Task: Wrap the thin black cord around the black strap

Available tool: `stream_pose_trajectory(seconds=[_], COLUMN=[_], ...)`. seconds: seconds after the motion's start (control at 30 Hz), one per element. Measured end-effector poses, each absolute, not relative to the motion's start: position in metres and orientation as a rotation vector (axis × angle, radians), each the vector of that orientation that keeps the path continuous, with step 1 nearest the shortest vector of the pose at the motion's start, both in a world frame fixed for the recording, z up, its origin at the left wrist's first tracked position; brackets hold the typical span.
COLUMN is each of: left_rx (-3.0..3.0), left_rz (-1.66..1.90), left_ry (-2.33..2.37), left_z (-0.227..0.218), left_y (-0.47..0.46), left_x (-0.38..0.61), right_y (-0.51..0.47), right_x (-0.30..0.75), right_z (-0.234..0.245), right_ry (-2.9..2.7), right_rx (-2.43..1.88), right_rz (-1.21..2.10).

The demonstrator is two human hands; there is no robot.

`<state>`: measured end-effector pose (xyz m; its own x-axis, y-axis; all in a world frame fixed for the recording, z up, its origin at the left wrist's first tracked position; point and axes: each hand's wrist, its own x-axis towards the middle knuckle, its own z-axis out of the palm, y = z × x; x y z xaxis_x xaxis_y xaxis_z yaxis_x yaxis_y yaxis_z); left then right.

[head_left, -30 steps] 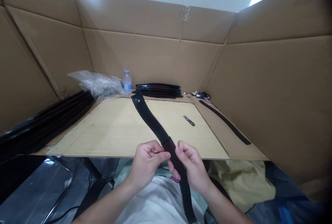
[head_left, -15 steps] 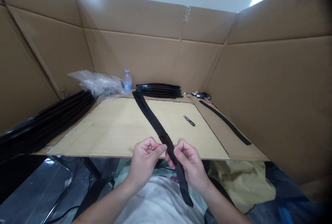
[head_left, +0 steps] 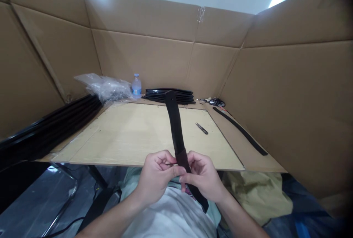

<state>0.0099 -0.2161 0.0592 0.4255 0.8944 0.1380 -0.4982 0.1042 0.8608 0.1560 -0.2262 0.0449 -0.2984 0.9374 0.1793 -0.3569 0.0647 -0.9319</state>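
Note:
A long, flat black strip (head_left: pixel 175 127) is held up over the table's front edge, its far end pointing at the back wall and showing a small hole. Partway down, a dark brown band or sleeve (head_left: pixel 181 156) lies around it. My left hand (head_left: pixel 158 173) pinches the strip from the left, just below the band, with something thin and dark between its fingers. From the other side, my right hand (head_left: pixel 202 173) grips the strip, thumb on top. Both thumbs nearly meet on it. The strip's lower end hangs below my hands, over my lap.
Thread snips (head_left: pixel 202 128) lie on the pale board (head_left: pixel 124 135). Another black strip (head_left: pixel 239 127) rests at the right. Behind are stacked black strips (head_left: pixel 154 94), a water bottle (head_left: pixel 136 86), plastic bags (head_left: pixel 110 89) and a cable bundle (head_left: pixel 216 101). More black lengths (head_left: pixel 55 127) lie left. Cardboard walls (head_left: pixel 165 54) enclose the table.
The strip has swung more upright, its far end moving right and turning its face. My hands have come closer together, and the right thumb has moved in toward the left one.

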Motion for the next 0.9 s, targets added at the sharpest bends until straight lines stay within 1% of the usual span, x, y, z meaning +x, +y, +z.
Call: stream_pose_trajectory(seconds=[0.33,0.5,0.6,0.8,0.9], left_rx=[1.069,1.057,1.044,1.019,1.035], left_rz=[1.038,1.041,1.088,1.208,1.221], left_ry=[0.424,0.419,0.463,0.608,0.628], left_z=[0.055,0.051,0.052,0.056,0.056], left_y=[-0.214,-0.214,-0.214,-0.208,-0.205], left_x=[0.005,0.008,0.009,0.007,0.008], right_y=[-0.232,-0.231,-0.232,-0.231,-0.227], right_x=[0.154,0.150,0.148,0.149,0.150], right_z=[0.042,0.040,0.041,0.042,0.042], right_ry=[-1.280,-1.226,-1.196,-1.206,-1.248], right_rx=[-0.604,-0.722,-0.751,-0.641,-0.636], right_rz=[1.520,1.441,1.423,1.462,1.416])
